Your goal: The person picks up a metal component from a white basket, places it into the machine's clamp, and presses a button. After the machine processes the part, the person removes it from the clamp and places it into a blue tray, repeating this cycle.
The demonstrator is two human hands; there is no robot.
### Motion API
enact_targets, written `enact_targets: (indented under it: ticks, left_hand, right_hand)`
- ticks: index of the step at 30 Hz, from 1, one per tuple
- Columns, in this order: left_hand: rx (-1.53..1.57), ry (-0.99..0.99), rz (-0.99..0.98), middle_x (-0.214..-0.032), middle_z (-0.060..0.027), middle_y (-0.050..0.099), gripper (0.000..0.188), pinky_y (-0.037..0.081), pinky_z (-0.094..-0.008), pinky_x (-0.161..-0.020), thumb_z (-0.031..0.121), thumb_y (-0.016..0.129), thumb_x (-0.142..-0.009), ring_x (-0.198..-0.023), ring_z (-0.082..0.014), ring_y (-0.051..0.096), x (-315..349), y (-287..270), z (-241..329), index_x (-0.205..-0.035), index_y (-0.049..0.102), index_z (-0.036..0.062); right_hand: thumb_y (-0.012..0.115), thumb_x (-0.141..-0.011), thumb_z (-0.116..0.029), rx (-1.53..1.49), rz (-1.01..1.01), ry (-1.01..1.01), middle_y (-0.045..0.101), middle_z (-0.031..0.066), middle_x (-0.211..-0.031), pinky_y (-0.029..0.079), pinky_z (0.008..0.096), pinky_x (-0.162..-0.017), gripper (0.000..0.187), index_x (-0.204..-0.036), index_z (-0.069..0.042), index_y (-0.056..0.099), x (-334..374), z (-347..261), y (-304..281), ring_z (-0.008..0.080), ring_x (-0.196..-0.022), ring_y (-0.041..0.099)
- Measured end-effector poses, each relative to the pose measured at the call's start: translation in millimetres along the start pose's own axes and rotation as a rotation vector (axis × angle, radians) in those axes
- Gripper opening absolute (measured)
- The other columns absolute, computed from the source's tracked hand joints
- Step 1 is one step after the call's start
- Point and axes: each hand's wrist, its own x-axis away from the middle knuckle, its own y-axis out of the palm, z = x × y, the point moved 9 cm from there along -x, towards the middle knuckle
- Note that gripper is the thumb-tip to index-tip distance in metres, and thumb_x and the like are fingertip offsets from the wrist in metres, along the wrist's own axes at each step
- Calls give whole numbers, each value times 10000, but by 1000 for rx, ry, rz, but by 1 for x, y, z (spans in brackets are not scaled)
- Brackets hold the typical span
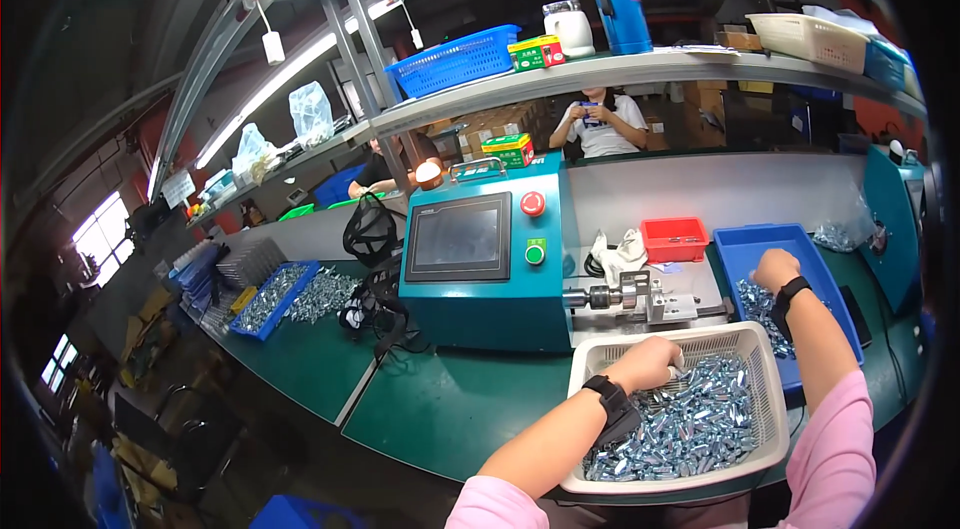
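Lower centre on the green counter [440, 409]: white basket [770, 449] heaped with small silvery metal parts [690, 419], plenty left. Blue tray [745, 247] at right only thinly covered. Left hand [645, 364] clenched on a few parts in the basket; right hand [775, 269] over the tray, grip impossible to tell.

Dark rectangular touchscreen [459, 237] on teal machine front; green-yellow-red carton [536, 52] on upper shelf beside blue basket; similar green-yellow box [508, 148] atop machine; white paper sign [178, 188] far left.
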Motion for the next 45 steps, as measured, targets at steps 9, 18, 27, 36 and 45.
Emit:
enact_targets:
  ticks: [9, 18, 27, 36, 45]
  left_hand:
    - [-3, -11, 41, -831, -180, 640, 198, 480, -376, -735, 37, 578, -719, -798, -337, 613, 9, -7, 1, -899, 658, 28]
    - [-33, -33, -22, -870, -173, 636, 189, 473, -364, -762, 60, 586, -762, -832, -320, 610, 0, 0, 18, -941, 644, 34]
    - [-539, -36, 481, -850, -85, 617, 166, 387, -371, -787, 95, 644, -765, -869, -258, 534, -25, -120, 25, -928, 670, 109]
    - [-581, -350, 386, -818, -50, 603, 135, 257, -360, -868, 162, 678, -746, -937, -205, 502, -30, -102, -23, -879, 692, 143]
    - [-680, -255, 317, -824, -56, 600, 162, 254, -369, -852, 108, 659, -721, -951, -210, 490, -42, -102, -15, -871, 702, 153]
  right_hand:
    - [634, -825, -281, -895, -109, -444, 596, 97, -604, 453, 293, -433, 336, -772, 51, 634, 87, -162, -59, 160, -461, 590]
    - [612, -758, -154, -1300, 115, -411, 649, 181, -771, 493, 365, -659, 225, -927, -11, 650, 53, -148, 20, 283, -716, 647]
    - [559, -714, -143, -1216, 172, -335, 646, 191, -861, 481, 409, -756, 254, -930, -36, 639, 56, -128, -2, 339, -851, 615]
    - [572, -714, -176, -1232, 117, -324, 643, 178, -855, 479, 422, -750, 230, -892, -44, 632, 55, -132, 6, 335, -855, 611]
    - [569, -734, -173, -1113, 57, -350, 647, 176, -864, 480, 402, -766, 259, -942, -38, 642, 53, -138, 8, 330, -858, 615]
